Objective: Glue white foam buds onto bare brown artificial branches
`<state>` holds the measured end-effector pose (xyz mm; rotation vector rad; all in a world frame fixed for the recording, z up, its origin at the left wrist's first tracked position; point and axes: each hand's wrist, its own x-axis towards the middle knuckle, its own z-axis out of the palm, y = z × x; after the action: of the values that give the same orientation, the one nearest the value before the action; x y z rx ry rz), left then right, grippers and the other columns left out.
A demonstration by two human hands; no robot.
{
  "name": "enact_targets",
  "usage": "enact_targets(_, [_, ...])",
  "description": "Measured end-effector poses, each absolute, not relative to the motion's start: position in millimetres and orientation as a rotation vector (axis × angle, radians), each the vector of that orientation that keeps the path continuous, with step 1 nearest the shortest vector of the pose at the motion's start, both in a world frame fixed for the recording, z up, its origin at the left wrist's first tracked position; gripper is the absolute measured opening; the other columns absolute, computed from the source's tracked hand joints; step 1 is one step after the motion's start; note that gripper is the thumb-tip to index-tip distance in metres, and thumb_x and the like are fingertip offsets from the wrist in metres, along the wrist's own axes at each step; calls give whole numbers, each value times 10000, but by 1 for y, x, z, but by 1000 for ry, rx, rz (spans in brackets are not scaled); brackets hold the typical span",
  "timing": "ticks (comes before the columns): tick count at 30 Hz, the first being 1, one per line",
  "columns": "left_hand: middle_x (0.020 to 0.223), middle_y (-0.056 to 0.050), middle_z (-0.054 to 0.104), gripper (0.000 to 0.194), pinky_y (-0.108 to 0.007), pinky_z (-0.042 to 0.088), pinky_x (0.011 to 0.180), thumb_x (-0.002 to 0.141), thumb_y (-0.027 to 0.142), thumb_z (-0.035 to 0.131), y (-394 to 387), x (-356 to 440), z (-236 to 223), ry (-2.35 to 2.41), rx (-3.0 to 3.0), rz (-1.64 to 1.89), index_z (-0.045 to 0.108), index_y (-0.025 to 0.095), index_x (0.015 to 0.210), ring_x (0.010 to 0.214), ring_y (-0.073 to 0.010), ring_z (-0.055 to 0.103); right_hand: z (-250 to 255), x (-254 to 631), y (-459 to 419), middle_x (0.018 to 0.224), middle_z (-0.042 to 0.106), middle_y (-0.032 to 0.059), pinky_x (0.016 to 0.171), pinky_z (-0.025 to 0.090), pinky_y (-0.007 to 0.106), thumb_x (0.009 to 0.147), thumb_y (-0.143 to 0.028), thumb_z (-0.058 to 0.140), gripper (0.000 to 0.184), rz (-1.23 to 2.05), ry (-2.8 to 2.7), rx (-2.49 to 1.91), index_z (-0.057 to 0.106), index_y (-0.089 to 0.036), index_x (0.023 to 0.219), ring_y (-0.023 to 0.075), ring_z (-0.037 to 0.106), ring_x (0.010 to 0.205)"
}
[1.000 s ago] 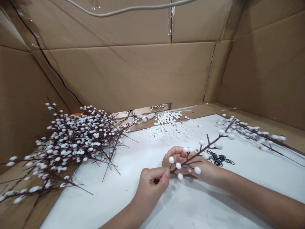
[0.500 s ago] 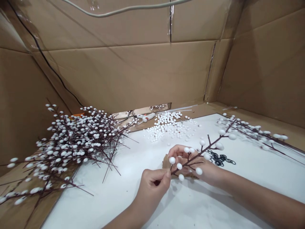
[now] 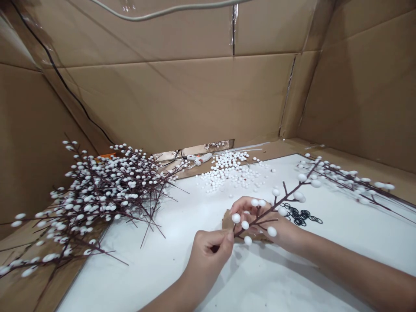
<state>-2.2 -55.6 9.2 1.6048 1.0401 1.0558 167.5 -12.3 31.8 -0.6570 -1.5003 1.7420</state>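
Observation:
My left hand [image 3: 211, 251] pinches the lower end of a dark brown artificial branch [image 3: 271, 210] with white berries on its twigs. The branch slants up to the right, above the white tabletop. Behind it, my right hand [image 3: 260, 216] has its fingers curled in close to the lower twigs. Whatever those fingers hold is partly hidden by the branch and berries. Under and beside my right hand lies a piece of brown cardboard [image 3: 227, 222]. Loose white berries [image 3: 227, 167] are heaped beyond both hands.
A large pile of berry branches [image 3: 113, 186] covers the left side. More branches [image 3: 354, 180] lie at the right edge. Black rings [image 3: 300, 215] sit beside my right wrist. A glue gun [image 3: 199, 159] rests at the back, before the cardboard wall [image 3: 169, 99].
The hands and branch keep nearly the same pose. The whole view has shifted very slightly.

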Motion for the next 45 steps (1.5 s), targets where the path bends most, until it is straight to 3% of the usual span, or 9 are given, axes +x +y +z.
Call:
enact_targets(14, [524, 55, 159, 401, -266, 130, 462, 847, 378, 384, -56, -3, 10, 1064, 1657, 1062, 233, 196, 524, 498, -82, 146, 29, 170, -11, 763, 665, 31, 566, 459, 230, 674, -289, 708, 325, 1715, -1508, -678, 615, -169, 962, 142, 608, 647])
enact_targets(22, [528, 54, 159, 397, -265, 133, 459, 851, 384, 371, -55, -1, 13, 1092, 1657, 1059, 231, 199, 529, 500, -85, 150, 38, 167, -13, 745, 668, 29, 618, 477, 245, 650, -275, 710, 230, 1624, -1563, -730, 632, -169, 839, 166, 627, 717])
enact_targets(29, [523, 53, 170, 404, -264, 134, 458, 847, 392, 379, -55, -2, 12, 1096, 1665, 1069, 257, 193, 517, 496, -83, 159, 34, 167, -13, 721, 638, 18, 568, 464, 241, 694, -318, 681, 194, 1590, -1576, -724, 604, -174, 800, 147, 607, 648])
enact_targets(34, [528, 52, 172, 406, -264, 137, 460, 846, 404, 381, -55, -2, 11, 1084, 1667, 1057, 266, 190, 521, 499, -82, 161, 34, 167, -14, 692, 618, -2, 544, 439, 219, 688, -296, 694, 205, 1621, -1536, -704, 603, -179, 830, 125, 584, 619])
enact_targets(38, [519, 53, 186, 416, -265, 148, 466, 848, 419, 375, -55, -2, 12, 1069, 1664, 1057, 269, 190, 517, 499, -82, 172, 34, 165, -15, 688, 609, -16, 521, 426, 195, 644, -254, 732, 317, 1711, -1433, -681, 598, -184, 923, 100, 562, 582])
enact_targets(45, [508, 57, 168, 447, -266, 143, 468, 837, 432, 386, -55, -1, 12, 1016, 1658, 1030, 210, 201, 497, 499, -80, 163, 33, 164, -17, 692, 635, 9, 542, 430, 208, 661, -280, 720, 226, 1738, -1429, -669, 616, -160, 823, 119, 588, 614])
